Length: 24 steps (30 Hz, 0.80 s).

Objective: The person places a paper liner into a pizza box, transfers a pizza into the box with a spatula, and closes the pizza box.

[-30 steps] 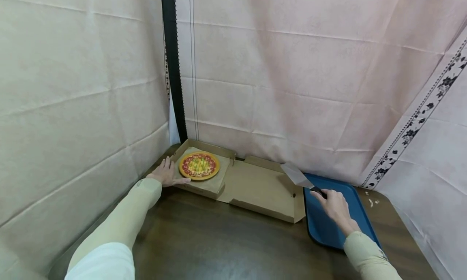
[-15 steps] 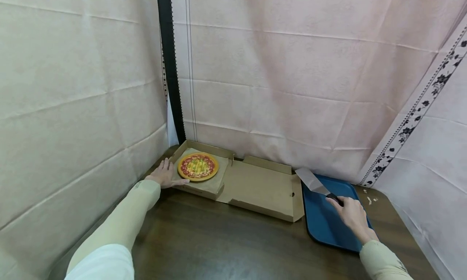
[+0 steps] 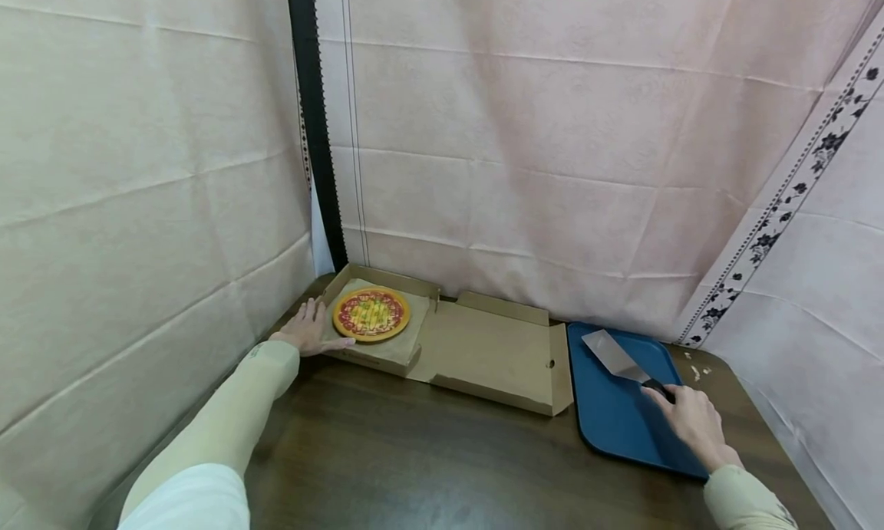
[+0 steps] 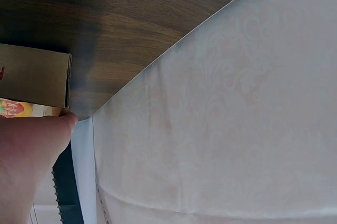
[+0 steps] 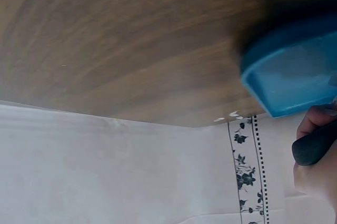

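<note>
Evidently, by the head view, the serving end of the job is well along. The pizza (image 3: 371,314) lies in the base of my cardboard pizza box (image 3: 373,360), and I judge that part finished. What I count as left: the lid (image 3: 490,346) lies folded back flat toward the right, and the metal spatula (image 3: 617,357) is not yet put down. Contents, noted: the base holds a parchment sheet (image 3: 409,349), pizza on top, within the low walls. The blue tray (image 3: 611,434) sits just beside the lid, the spatula blade over it; I cannot tell whether blade touches tray. My left hand (image 3: 307,330) is spread at the near left corner of the base, thumb stretched along the front wall. My right hand (image 3: 694,423) is curled round the spatula.

Left wrist view: a digit tip sits at the box corner, seemingly touching. Red print (image 4: 1,72) shows at frame edge, and a sliver of pizza. Fingers mostly hidden; how hard I press, cannot tell.

Right wrist view: black handle (image 5: 315,145) in my grip, its butt poking out. One end of the tray shows behind; blade not visible. White flecks (image 5: 231,115) on the table (image 5: 131,50), near the tray.
</note>
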Tool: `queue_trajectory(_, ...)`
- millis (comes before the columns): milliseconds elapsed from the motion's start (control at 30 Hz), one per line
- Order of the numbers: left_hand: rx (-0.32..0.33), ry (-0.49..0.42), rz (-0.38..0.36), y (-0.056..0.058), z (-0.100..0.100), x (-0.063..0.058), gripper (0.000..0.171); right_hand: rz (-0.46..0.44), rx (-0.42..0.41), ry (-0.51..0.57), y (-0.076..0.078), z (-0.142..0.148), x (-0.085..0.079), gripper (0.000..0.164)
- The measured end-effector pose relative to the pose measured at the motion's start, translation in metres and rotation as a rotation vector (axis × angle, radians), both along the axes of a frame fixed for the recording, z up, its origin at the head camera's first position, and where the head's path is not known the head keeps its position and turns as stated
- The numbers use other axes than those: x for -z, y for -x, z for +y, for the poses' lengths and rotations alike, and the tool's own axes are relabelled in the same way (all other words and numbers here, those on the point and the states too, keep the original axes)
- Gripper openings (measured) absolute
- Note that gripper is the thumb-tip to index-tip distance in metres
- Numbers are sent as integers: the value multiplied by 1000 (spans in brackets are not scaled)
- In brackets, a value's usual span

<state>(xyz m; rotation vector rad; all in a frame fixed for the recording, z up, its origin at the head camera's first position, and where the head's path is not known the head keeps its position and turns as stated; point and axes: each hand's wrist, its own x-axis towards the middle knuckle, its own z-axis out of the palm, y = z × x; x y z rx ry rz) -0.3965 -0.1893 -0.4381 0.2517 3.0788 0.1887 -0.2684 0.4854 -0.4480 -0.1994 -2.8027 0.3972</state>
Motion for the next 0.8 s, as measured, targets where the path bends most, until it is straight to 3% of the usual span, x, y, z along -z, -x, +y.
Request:
queue_trajectory(367,-7,-20,-12,-2,0,-5,116,-41,18,-25,-5,19,2,78)
queue_trajectory(800,17,-7,9,-1,0,0,115,-123,33,27,-15,33,5,72)
